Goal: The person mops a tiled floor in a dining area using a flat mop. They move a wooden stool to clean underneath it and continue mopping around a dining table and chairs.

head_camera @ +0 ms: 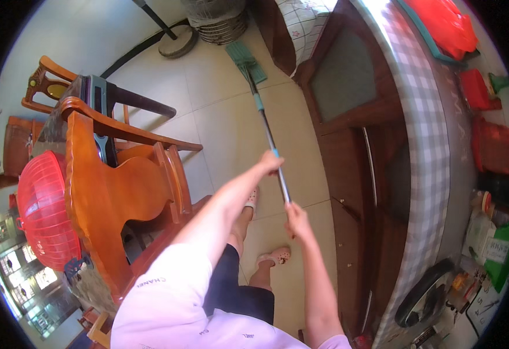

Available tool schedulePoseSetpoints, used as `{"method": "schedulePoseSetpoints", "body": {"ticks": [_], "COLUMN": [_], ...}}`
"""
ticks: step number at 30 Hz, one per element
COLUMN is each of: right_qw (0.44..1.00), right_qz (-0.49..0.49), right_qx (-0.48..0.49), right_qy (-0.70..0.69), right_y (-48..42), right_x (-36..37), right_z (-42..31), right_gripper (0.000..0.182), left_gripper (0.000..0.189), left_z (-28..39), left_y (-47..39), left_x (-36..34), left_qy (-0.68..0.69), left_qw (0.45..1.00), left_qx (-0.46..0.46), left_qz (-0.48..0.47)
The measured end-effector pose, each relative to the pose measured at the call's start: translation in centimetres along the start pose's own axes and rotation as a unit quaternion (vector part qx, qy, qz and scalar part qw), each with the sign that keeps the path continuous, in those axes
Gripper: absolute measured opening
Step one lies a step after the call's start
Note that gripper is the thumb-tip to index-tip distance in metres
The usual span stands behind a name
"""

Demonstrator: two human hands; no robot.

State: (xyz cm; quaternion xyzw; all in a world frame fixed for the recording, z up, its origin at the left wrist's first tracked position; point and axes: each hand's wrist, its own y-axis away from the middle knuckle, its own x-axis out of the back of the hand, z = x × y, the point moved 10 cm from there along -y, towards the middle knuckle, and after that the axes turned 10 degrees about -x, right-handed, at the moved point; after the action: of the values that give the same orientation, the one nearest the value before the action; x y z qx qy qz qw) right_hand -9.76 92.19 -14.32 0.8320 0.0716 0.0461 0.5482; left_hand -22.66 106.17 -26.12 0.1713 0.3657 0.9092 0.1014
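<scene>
A flat mop with a green rectangular head [245, 62] and a metal pole [269, 131] reaches away from me across the tiled floor [237, 126]. Its head lies flat on the tiles near a stack of round items, close to the dark wooden cabinet's corner. My left hand [271, 163] is closed around the middle of the pole, beside a blue ring. Nearer my body, my right hand [296, 220] grips the pole's upper end. Both feet, in pink clogs, stand on the floor below my arms.
Wooden chairs [115, 183] and a table with a red mesh cover [47, 211] stand at the left. A dark wooden cabinet [354, 174] with a checked cloth [428, 144] runs along the right. A round-based stand [178, 41] is at the far wall.
</scene>
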Motion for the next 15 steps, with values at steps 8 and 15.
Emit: {"method": "schedulePoseSetpoints", "body": {"ticks": [8,15], "right_qw": [0.999,0.979], "right_qz": [0.017,0.090], "right_qx": [-0.033,-0.134], "right_qy": [-0.006,0.124], "right_y": [16.5,32.3], "right_x": [4.9,10.4], "right_z": [22.7,32.6], "right_gripper": [0.019,0.037], "left_gripper": [0.019,0.025], "left_z": [-12.2,-16.3], "left_y": [21.0,42.5], "left_x": [-19.0,-33.3], "left_qy": [0.037,0.193], "left_qw": [0.993,0.877], "left_qx": [-0.082,0.249], "left_qz": [-0.082,-0.363]}}
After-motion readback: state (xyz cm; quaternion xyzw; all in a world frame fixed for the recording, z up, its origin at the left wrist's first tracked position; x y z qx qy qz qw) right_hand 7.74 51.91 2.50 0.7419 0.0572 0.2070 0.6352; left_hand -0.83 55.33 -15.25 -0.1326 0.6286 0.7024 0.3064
